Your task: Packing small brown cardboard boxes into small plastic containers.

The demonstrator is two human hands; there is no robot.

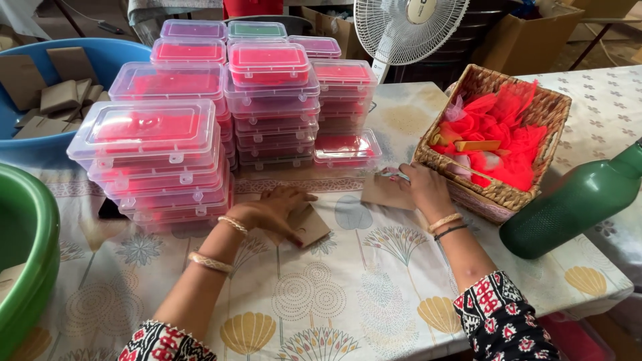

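My left hand (277, 208) rests palm down on a small brown cardboard piece (313, 226) lying on the patterned tablecloth (334, 294). My right hand (421, 187) presses a second brown cardboard piece (382, 192) flat on the table, with a thin light-coloured object (393, 174) at its fingertips; I cannot tell what it is. Both hands lie just in front of the stacks of clear plastic boxes (267, 100) filled with red material. A wicker basket (498, 195) with red net fabric sits right of my right hand.
A green bottle (575, 200) lies at the right. A blue tub (100, 60) with brown cardboard pieces is at the back left, a green basin (27, 254) at the left edge. A white fan (408, 27) stands behind the boxes.
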